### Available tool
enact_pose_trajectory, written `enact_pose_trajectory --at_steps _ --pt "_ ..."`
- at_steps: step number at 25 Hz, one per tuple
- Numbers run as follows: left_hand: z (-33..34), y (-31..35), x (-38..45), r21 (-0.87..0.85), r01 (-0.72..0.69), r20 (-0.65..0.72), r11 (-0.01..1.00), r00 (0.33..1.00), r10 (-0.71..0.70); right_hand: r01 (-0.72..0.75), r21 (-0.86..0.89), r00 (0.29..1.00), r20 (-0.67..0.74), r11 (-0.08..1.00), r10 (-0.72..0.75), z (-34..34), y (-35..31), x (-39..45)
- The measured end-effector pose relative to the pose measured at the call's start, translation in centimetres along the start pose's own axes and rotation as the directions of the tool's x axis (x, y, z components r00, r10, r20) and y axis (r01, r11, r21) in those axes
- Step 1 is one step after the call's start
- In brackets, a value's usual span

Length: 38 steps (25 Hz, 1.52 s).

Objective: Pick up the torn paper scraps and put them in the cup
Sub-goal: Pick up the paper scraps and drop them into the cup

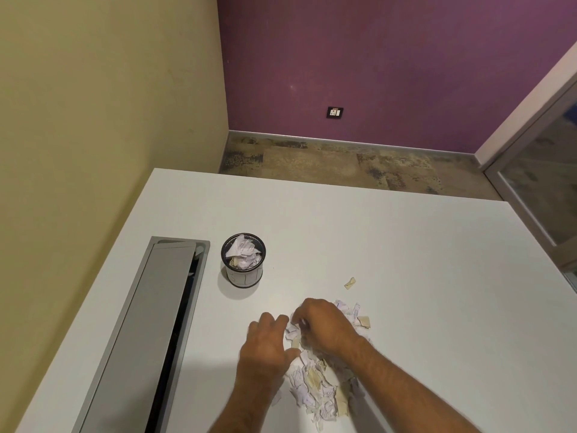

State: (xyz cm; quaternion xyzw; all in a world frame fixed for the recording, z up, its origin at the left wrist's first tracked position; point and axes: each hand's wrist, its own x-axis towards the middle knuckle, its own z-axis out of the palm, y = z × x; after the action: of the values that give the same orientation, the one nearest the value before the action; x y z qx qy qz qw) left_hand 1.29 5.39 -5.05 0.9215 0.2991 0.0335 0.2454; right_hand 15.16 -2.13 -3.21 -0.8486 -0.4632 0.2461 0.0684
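Now, with the cup as landmark: it stands upright on the white table, already holding crumpled paper that reaches its rim. Just left of the cup, a grey cable hatch runs along the table, its lid slightly ajar.

Nearer the person and to the right of the cup lies the pile of torn paper scraps, white and tan pieces heaped together. One stray tan scrap sits apart, right of the cup and beyond the pile.

Left hand: palm down at the pile's cup-side edge, fingers fairly straight and close together, touching the scraps.

Right hand: on the pile's far end, fingers curled down into the scraps, gathering a few; exact grip is hidden.

Both hands well short of the cup.
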Motion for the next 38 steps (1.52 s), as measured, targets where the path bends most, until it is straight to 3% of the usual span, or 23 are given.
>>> enact_pose_trajectory --at_steps 9,15,19,21,26,31,33,36,38 --pt "1.4 -0.1 0.4 -0.132 -0.072 -0.104 0.989 0.993 0.059 -0.105 0.287 0.990 -0.064 0.952 0.128 -0.7 0.8 0.6" --pt "1.4 -1.2 0.0 -0.420 0.152 -0.021 0.895 0.984 -0.177 -0.054 0.652 0.952 -0.193 0.756 0.235 -5.3 -0.3 1.3" --pt "1.4 -1.8 -0.7 -0.454 0.216 0.011 0.865 0.972 -0.237 0.088 0.780 0.945 -0.262 0.619 0.195 -8.9 -3.3 2.9" --pt "1.4 -2.2 -1.2 -0.479 0.224 0.003 0.848 0.967 -0.254 0.126 0.775 0.945 -0.283 0.619 0.163 -10.0 -5.1 4.2" --pt "1.0 -2.8 -1.8 -0.477 0.135 -0.108 0.868 0.972 -0.210 0.117 0.562 0.946 -0.315 0.819 0.081 -10.9 -7.9 7.7" --pt "-0.9 -3.1 -1.8 -0.514 0.123 -0.126 0.849 0.968 -0.216 0.094 0.427 0.965 -0.262 0.899 0.023 -9.9 -9.2 9.3" --pt "-2.5 -2.8 -1.1 -0.597 0.126 -0.115 0.792 0.964 -0.241 0.094 0.405 0.970 -0.243 0.910 0.008 -9.3 -8.8 9.4" --pt "-5.9 -2.1 1.2 -0.716 0.081 -0.165 0.694 0.945 -0.281 0.107 0.511 0.947 -0.314 0.853 0.070 -8.7 -7.5 8.6" --pt "-8.4 -2.0 3.7 -0.692 0.044 -0.245 0.720 0.924 -0.292 0.107 0.578 0.916 -0.374 0.809 0.146 -8.2 -6.1 7.7"
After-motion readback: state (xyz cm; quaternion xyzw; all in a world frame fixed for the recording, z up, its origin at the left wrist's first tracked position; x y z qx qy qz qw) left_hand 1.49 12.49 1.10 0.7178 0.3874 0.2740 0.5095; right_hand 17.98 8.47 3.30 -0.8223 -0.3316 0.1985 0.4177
